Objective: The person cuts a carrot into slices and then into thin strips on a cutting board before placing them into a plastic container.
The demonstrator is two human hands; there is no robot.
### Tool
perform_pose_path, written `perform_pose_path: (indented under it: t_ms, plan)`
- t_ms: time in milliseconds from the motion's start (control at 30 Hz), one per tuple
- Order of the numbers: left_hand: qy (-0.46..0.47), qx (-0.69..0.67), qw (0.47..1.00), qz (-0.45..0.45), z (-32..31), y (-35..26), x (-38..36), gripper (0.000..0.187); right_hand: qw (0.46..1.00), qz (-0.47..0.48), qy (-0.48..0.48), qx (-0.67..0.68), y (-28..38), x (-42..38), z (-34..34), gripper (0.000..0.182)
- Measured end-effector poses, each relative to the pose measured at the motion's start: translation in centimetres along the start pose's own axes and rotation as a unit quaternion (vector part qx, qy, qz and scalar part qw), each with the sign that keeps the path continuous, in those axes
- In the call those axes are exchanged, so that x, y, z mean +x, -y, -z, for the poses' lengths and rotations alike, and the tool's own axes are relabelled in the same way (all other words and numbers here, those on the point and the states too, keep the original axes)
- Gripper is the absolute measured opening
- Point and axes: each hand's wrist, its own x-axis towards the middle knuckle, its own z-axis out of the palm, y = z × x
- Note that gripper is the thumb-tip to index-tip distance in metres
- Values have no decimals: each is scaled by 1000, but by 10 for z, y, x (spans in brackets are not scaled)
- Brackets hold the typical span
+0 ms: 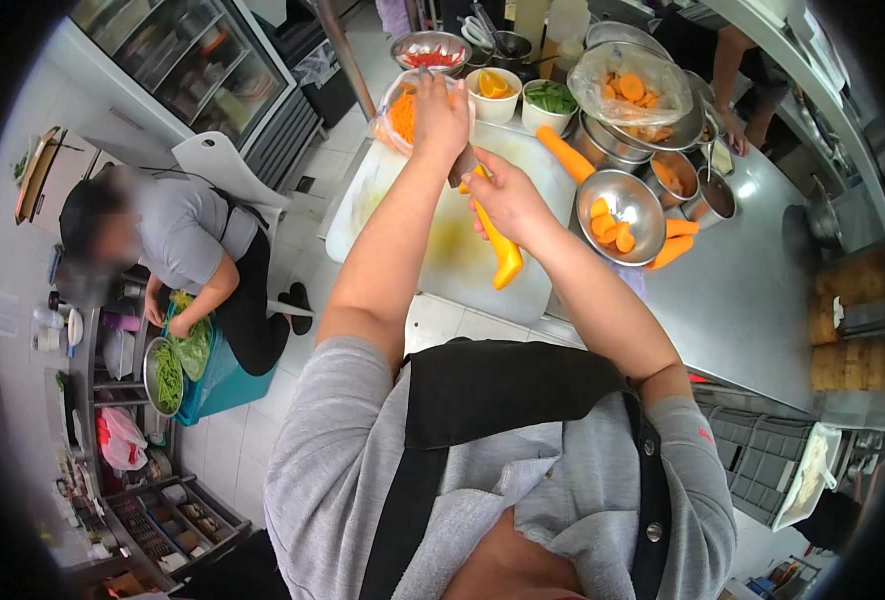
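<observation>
Orange shreds (401, 117) fill a tub (381, 128) by the board (363, 222); over the knife (461, 168) lies the left hand (442, 120), its grip hidden from me, likely to get nicked if the right hand (512, 200), wrapped round the yellow handle (504, 255), twists.

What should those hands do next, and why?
Perhaps ease the left hand carefully clear of the knife, because it is over the orange shreds, close to the blade, while the right hand grips the yellow handle.
</observation>
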Motion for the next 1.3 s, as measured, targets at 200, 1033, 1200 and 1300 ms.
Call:
perform_pose_path:
  t_ms: [200, 1033, 1200, 1300]
  plan:
    - [-37, -18, 999, 20, 0, 21, 47, 49, 999, -15, 8, -48, 9, 4, 7, 57]
    - [119, 364, 919, -96, 22, 31, 56, 15, 981, -77, -119, -136, -38, -115, 67, 52]
    - [19, 326, 930, -166, -9, 36, 55, 14, 978, -99, -110, -149, -44, -126, 70, 52]
    - [69, 248, 954, -154, -42, 20, 47, 17, 981, -99, -90, -139, -63, -129, 73, 50]
